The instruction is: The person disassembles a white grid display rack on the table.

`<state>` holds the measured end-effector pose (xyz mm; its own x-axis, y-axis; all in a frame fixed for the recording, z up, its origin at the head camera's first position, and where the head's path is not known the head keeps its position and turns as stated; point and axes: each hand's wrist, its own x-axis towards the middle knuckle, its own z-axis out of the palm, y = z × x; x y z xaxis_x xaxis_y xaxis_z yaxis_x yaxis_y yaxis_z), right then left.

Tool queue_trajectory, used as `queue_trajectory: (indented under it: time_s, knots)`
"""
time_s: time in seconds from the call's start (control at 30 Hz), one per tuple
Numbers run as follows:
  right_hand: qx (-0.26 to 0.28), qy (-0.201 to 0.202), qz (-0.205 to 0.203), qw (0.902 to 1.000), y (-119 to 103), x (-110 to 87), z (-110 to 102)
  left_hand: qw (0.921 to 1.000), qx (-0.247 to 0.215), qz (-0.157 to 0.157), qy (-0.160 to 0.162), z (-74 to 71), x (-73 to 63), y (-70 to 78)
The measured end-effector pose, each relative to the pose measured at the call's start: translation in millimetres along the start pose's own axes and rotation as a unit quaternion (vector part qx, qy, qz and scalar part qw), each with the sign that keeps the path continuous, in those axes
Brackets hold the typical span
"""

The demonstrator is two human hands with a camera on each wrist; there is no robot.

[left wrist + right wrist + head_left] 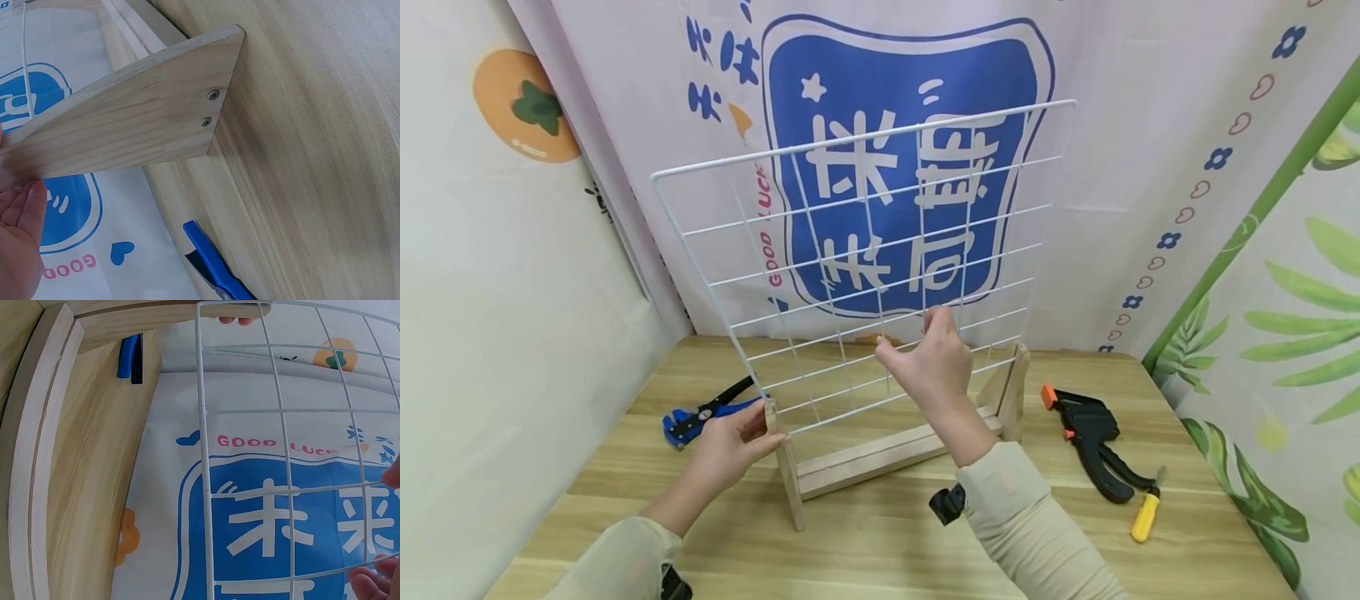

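A white wire grid panel stands tilted above a wooden stand with two side pieces joined by a crossbar. My left hand grips the top of the left side piece, right by the grid's lower left corner; two screw heads show on that piece. With thumb and fingers at its wires, my right hand holds the grid near its lower middle. In the right wrist view, fingertips curl by a grid wire, and the rest of that hand is out of frame.
Behind the left hand lie blue-and-black wire strippers. A black bar clamp with orange pads and a yellow-handled screwdriver lie on the right of the wooden table. A printed curtain hangs behind.
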<state>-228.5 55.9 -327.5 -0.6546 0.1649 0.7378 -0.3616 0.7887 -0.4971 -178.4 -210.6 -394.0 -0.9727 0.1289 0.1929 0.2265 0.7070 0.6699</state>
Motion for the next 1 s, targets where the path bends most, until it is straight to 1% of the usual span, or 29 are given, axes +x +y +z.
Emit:
queue_trajectory:
  time_s: [0.3,0.4,0.6,0.87,1.0]
  knots:
    - [0.008,-0.002,-0.006,0.9999,0.0,1.1,-0.7,0.9998,0.002,0.016,0.01,2.2,-0.1,-1.2]
    - [0.011,-0.004,-0.007,0.9999,-0.3,2.3,-0.9,0.9998,-0.005,0.016,0.01,2.6,0.3,-0.9]
    - [0.012,-0.009,-0.008,0.9999,-1.3,4.1,-2.0,0.9996,-0.011,0.017,0.018,4.2,1.8,-1.8]
    - [0.012,0.003,-0.03,0.9995,-2.7,6.5,-2.8,0.9996,-0.01,0.016,0.02,4.1,1.4,-1.9]
    - [0.002,0.008,-0.045,0.999,-4.8,8.7,-3.7,0.9995,-0.017,0.013,0.023,3.8,1.7,-1.2]
